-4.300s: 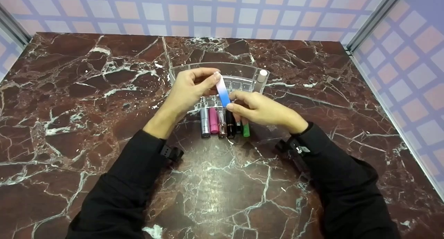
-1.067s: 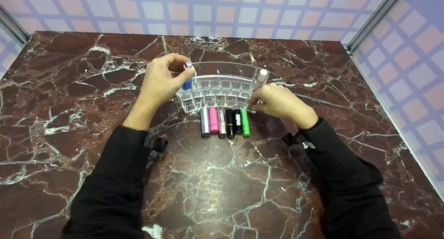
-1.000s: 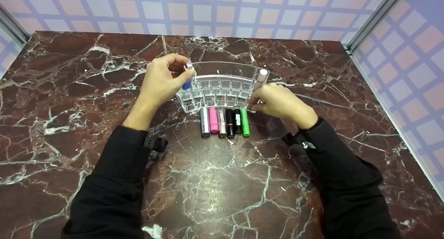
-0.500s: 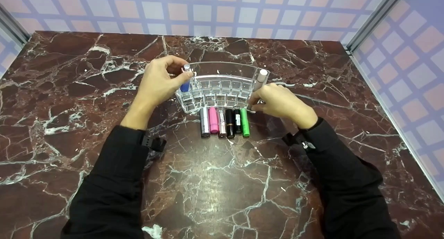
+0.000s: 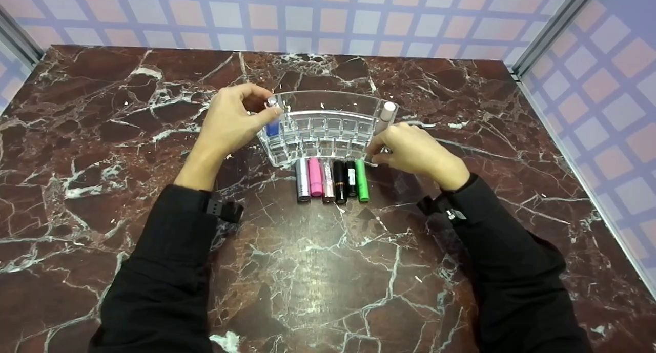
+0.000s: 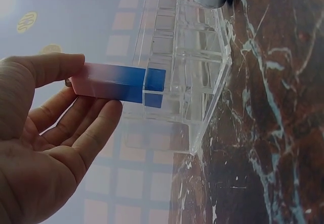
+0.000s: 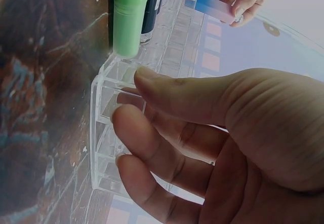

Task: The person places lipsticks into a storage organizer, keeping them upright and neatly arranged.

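Observation:
A pink-to-blue lipstick (image 6: 119,82) is pinched near its pink end by my left hand (image 5: 230,117), thumb on one side and fingers on the other. Its blue end sits within a compartment at the left end of the clear lipstick organizer (image 5: 328,113). A small shiny knob tops it in the head view. My right hand (image 5: 417,153) holds the organizer's right end; in the right wrist view the thumb (image 7: 172,92) and a finger lie on either side of the clear plastic. Part of that grip is hidden in the head view.
Before the organizer lie a silver tube (image 5: 303,181), a pink tube (image 5: 315,178), a clear-and-dark tube (image 5: 328,181), two black tubes (image 5: 340,183) and a green tube (image 5: 362,181). A white-capped tube (image 5: 388,112) stands at its back right. Patterned walls enclose the marble table (image 5: 328,271).
Earlier both hands held the lipstick over the organizer's middle. The left hand has since carried it left and lowered it slightly; the right hand let go and moved to the organizer's right end.

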Action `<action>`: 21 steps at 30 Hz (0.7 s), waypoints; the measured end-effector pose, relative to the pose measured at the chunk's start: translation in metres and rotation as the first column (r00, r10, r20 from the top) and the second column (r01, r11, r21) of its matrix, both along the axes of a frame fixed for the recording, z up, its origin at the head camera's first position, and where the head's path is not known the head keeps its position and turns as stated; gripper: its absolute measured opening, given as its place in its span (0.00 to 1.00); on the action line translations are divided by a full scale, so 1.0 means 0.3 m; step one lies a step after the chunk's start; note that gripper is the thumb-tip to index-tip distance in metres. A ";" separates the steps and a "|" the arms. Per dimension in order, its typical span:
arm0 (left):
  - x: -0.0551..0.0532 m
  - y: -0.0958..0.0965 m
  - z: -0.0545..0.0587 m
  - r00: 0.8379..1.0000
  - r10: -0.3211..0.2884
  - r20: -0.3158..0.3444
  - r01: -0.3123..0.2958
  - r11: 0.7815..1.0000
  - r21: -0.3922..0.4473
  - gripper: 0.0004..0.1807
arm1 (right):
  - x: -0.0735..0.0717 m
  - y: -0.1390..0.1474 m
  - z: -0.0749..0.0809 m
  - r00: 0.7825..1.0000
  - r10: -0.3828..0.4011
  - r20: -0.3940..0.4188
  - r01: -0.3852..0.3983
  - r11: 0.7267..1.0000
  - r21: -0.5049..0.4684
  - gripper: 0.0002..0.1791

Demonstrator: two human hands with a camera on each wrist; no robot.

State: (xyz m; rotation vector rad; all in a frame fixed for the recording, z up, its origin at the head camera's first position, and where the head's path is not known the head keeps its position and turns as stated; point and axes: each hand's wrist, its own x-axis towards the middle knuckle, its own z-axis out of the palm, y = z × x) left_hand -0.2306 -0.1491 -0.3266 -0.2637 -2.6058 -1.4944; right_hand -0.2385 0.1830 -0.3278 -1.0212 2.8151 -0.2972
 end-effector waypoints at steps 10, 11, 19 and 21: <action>0.002 -0.007 -0.001 1.000 -0.007 0.009 0.007 1.000 0.000 0.15 | -0.001 0.000 -0.002 1.000 -0.001 0.006 0.001 1.000 -0.002 0.05; 0.002 -0.008 -0.001 1.000 -0.007 0.008 0.007 1.000 -0.002 0.15 | -0.001 -0.001 -0.002 1.000 -0.001 0.005 0.001 1.000 0.000 0.05; 0.004 -0.010 0.003 1.000 -0.008 0.027 0.009 1.000 -0.026 0.16 | 0.000 -0.003 0.000 1.000 -0.014 0.010 0.014 1.000 0.007 0.06; 0.003 -0.011 0.002 0.999 -0.011 0.034 0.012 1.000 -0.026 0.16 | 0.000 -0.003 0.001 1.000 -0.018 0.013 0.018 1.000 0.009 0.06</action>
